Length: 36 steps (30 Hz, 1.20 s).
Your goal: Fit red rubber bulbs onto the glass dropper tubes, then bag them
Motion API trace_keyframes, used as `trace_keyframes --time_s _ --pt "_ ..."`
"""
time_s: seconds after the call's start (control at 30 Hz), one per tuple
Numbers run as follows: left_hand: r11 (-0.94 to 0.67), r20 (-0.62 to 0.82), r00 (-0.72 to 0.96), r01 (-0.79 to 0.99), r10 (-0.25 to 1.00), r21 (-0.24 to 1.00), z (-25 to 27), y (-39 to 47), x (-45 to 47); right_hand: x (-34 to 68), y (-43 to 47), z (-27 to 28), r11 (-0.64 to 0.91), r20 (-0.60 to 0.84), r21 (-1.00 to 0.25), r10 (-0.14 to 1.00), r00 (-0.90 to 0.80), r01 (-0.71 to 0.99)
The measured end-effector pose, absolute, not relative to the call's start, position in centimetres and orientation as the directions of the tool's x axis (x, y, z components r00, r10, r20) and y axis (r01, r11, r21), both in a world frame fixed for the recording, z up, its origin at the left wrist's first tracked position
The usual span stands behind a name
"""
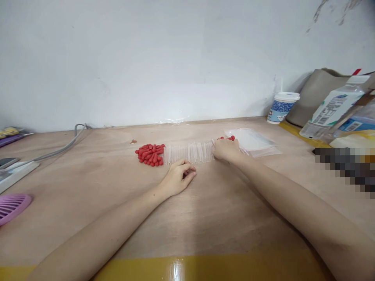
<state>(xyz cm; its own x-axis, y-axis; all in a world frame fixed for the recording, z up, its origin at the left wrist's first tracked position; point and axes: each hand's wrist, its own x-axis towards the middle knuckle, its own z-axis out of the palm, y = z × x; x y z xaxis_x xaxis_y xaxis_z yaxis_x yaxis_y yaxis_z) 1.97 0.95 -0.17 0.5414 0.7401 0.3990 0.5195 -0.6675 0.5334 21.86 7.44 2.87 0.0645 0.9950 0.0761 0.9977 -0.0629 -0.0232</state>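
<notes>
A row of thin clear tubes (189, 152) lies side by side on the wooden table. At its left end sits a pile of red rubber bulbs (150, 155). My left hand (179, 175) rests on the table just in front of the tubes, loosely curled, with a gap between thumb and fingers and nothing visible in it. At the row's right end, my right hand (225, 149) is closed with its fingers turned down; what they grip is hidden. A few more red bulbs (232, 138) show just behind it.
Clear plastic bags (252, 140) lie right of my right hand. Farther right stand a lidded paper cup (283, 107), a leaning bottle (334, 107) and a grey bag (315, 91). At left are a grey cable (64, 147) and a pink slatted object (14, 207). A wall (146, 62) backs the table.
</notes>
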Motion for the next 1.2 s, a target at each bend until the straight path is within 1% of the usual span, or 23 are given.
trace_keyframes --time_s 0.07,0.13,0.23,0.3,0.37,0.43,0.5,0.57,0.67,0.73,0.83,1.07,1.2 --pt "-0.675 0.401 0.548 0.524 0.734 0.519 -0.3 0.9 1.9 21.9 6.5 2.9 -0.016 0.157 -0.029 0.987 0.020 0.999" --pt "-0.684 0.425 0.536 0.553 0.729 0.476 -0.2 0.8 1.9 22.1 5.3 2.8 0.072 0.269 -0.021 0.961 -0.064 0.997" --pt "-0.642 0.525 0.431 0.692 0.734 0.330 0.5 1.1 1.4 22.9 3.5 2.0 0.261 0.414 0.022 0.876 -0.246 0.965" --pt "-0.528 0.598 0.316 0.821 0.737 0.218 1.4 1.8 0.6 23.7 2.6 1.1 0.410 0.459 0.036 0.804 -0.379 0.911" --pt "-0.380 0.646 0.211 0.916 0.734 0.132 2.6 2.8 -0.5 24.4 1.9 0.1 0.535 0.484 0.045 0.727 -0.487 0.844" --pt "-0.244 0.661 0.140 0.967 0.738 0.068 3.6 3.9 -1.8 25.0 1.7 -0.8 0.607 0.514 0.057 0.662 -0.545 0.792" --pt "-0.124 0.629 0.083 0.992 0.773 0.021 4.5 4.9 -3.1 25.2 1.7 -1.4 0.643 0.556 0.054 0.616 -0.558 0.764" --pt "-0.024 0.574 0.030 1.000 0.819 -0.018 4.9 5.6 -4.1 25.2 1.8 -1.9 0.669 0.592 0.021 0.591 -0.548 0.743" --pt "0.057 0.492 -0.024 0.997 0.870 -0.054 5.1 6.1 -4.9 24.9 1.9 -2.2 0.693 0.611 -0.061 0.595 -0.522 0.718" --pt "0.068 0.456 -0.029 0.995 0.890 -0.071 5.0 6.3 -5.0 24.8 1.9 -2.2 0.690 0.618 -0.110 0.611 -0.494 0.716" --pt "0.073 0.446 -0.022 0.993 0.895 -0.097 4.8 6.5 -5.0 24.7 1.8 -2.1 0.683 0.623 -0.138 0.623 -0.473 0.717" --pt "0.057 0.468 -0.002 0.993 0.884 -0.103 4.5 6.8 -5.0 24.7 1.8 -1.9 0.667 0.615 -0.124 0.633 -0.471 0.734" --pt "0.031 0.497 0.039 0.991 0.867 -0.131 4.1 7.0 -5.2 24.7 2.0 -2.1 0.672 0.614 -0.134 0.633 -0.471 0.729"
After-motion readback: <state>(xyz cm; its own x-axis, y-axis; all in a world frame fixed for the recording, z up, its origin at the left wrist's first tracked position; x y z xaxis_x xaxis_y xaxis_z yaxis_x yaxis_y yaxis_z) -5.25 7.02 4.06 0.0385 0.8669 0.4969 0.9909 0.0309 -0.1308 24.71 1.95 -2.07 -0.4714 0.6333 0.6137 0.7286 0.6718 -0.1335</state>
